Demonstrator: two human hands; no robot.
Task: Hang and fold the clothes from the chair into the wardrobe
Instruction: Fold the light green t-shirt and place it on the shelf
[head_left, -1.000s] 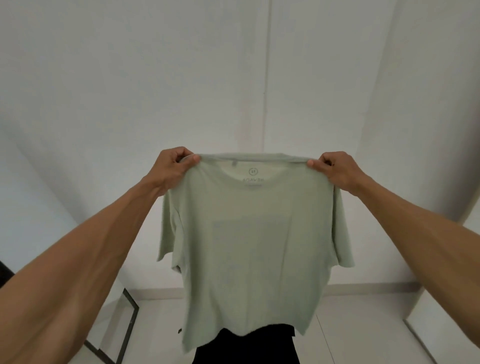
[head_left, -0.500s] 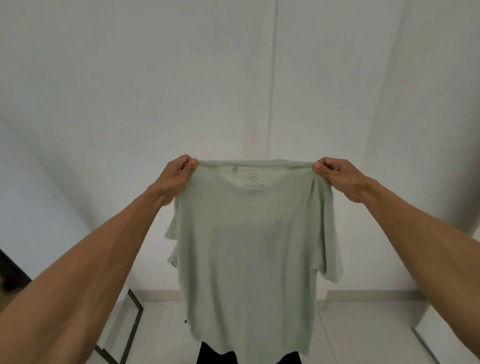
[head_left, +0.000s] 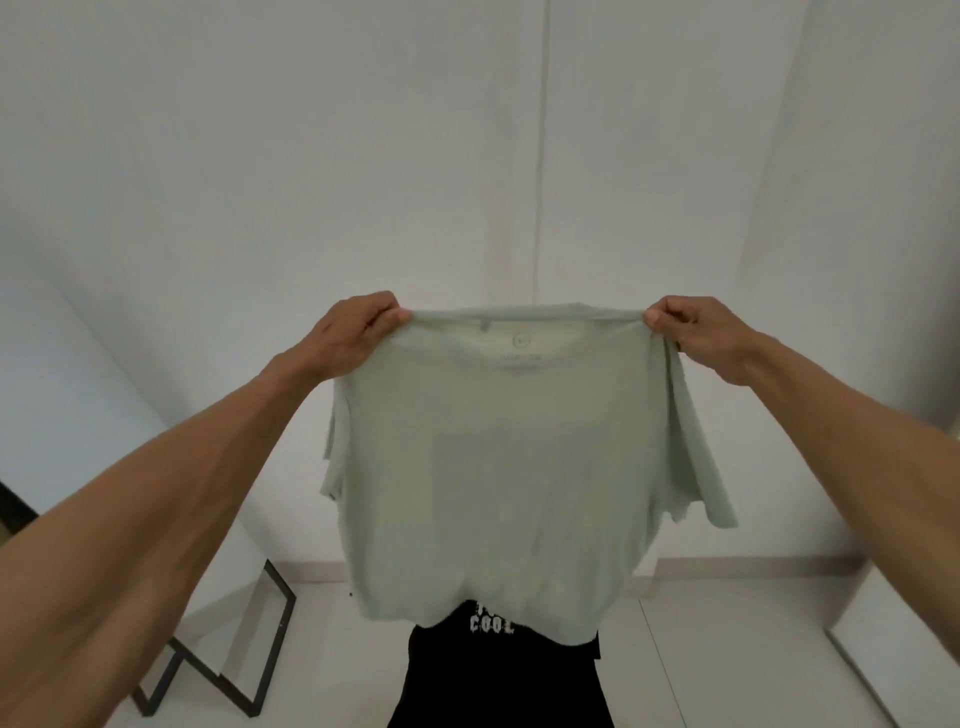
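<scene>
Left hand (head_left: 347, 339) and right hand (head_left: 698, 332) each pinch a shoulder of the pale green T-shirt (head_left: 498, 467), held spread at frame centre. A black printed garment (head_left: 498, 680) lies below it, at bottom centre.

You face a plain white wall (head_left: 208, 156) with a thin vertical seam (head_left: 543, 156) running down it. Below, a pale skirting board (head_left: 753, 564) meets the light tiled floor (head_left: 727, 649). At your lower left, a black metal frame (head_left: 275, 623) stands on that floor.

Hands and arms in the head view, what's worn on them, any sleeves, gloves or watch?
Nothing visible: the left hand and right hand are ungloved, no rings or watch showing, and the left forearm and right forearm are bare, no sleeve in view.
</scene>
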